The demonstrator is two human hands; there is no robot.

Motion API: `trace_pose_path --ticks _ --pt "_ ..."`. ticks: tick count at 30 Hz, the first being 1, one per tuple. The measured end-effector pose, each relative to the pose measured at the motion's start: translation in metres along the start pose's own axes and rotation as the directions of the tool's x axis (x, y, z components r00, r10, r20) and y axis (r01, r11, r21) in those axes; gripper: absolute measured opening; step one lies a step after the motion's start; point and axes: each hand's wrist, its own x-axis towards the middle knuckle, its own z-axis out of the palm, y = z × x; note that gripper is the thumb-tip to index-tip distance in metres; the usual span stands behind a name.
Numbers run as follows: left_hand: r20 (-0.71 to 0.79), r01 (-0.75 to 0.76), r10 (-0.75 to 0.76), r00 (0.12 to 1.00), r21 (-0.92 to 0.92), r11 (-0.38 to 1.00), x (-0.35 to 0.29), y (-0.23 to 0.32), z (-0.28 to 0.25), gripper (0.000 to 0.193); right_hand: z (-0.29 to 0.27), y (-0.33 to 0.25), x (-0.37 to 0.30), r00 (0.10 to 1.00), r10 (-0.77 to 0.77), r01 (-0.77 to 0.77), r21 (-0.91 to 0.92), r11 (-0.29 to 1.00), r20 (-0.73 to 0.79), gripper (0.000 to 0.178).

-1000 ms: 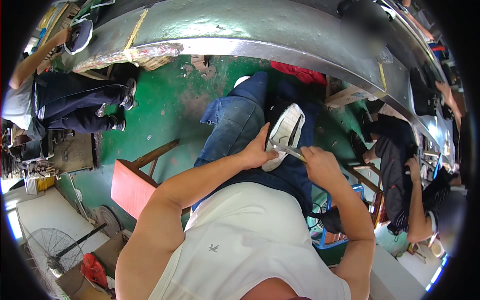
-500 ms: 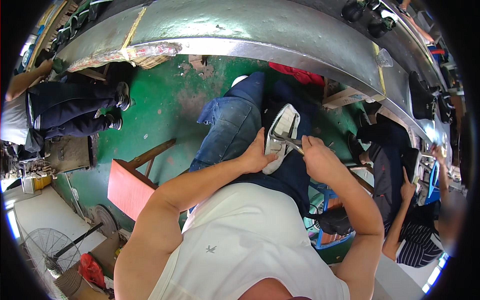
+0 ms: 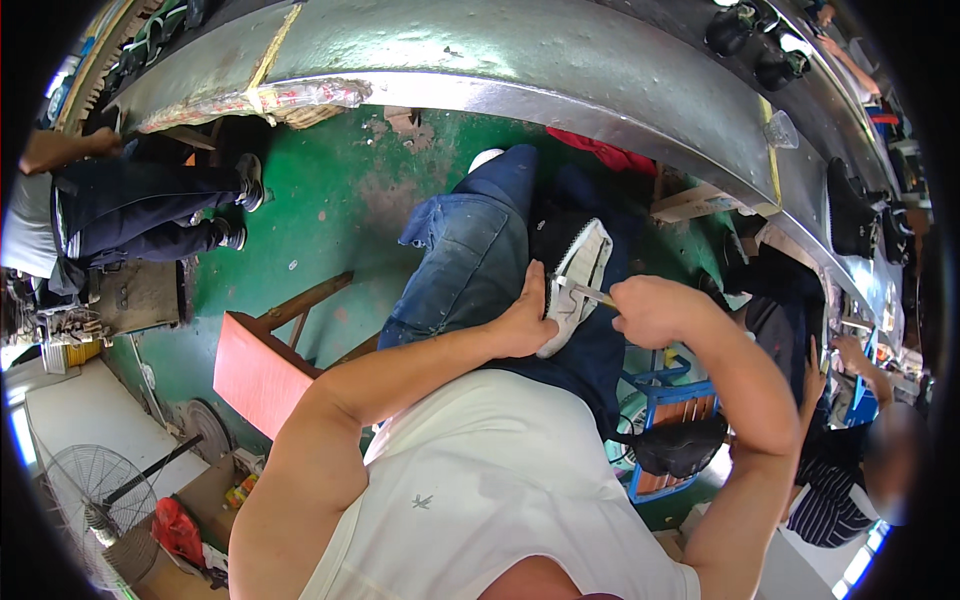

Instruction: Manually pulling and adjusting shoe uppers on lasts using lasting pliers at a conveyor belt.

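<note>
A black shoe (image 3: 583, 270) rests on my thighs with its pale, whitish underside turned up. My left hand (image 3: 525, 318) grips its near left edge, the thumb lying by the heel end and the fingers along the side. From the right, my right hand (image 3: 650, 312) is wrapped around the handle of a pair of metal pincers (image 3: 590, 293). The tool's head touches the pale underside near the shoe's left edge, close to my left fingers. My palm hides most of the handle.
A long metal bench (image 3: 560, 60) curves across the far side, with black shoes (image 3: 733, 28) on it. To the left are a pink-topped stool (image 3: 262, 375) and a standing fan (image 3: 100, 500). A black bag (image 3: 682, 447) hangs at the right. Co-workers are at both sides.
My right hand and the pincers have shifted slightly, and the tool's head now sits nearer the shoe's left edge. The shoe has tilted and moved a little right and nearer.
</note>
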Motion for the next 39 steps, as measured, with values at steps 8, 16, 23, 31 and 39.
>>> trace_pose_path --ticks 8,16,23,31,39 --pt "0.246 0.257 -0.219 0.944 -0.966 0.022 0.012 0.014 -0.026 0.075 0.082 0.027 0.047 0.902 -0.168 0.251 0.166 0.954 -0.398 0.025" --pt "-0.432 0.095 -0.283 0.856 -0.406 0.909 0.038 0.001 0.008 0.057 0.149 -0.003 0.054 0.601 0.148 0.332 0.414 0.848 -0.785 0.031" --pt "-0.465 0.117 -0.170 0.869 -0.141 0.983 0.028 0.019 0.008 0.050 0.146 0.037 0.049 0.471 0.008 0.218 0.125 0.968 -0.882 0.044" --pt "-0.304 -0.171 0.228 0.925 0.202 0.964 0.014 0.022 -0.003 0.053 0.165 0.048 0.063 0.590 0.233 0.176 0.404 0.898 -0.773 0.027" --pt "-0.008 -0.167 0.178 0.984 0.299 0.939 0.032 0.012 -0.028 0.057 0.091 0.071 0.031 0.945 0.103 0.183 0.764 0.619 -0.310 0.029"
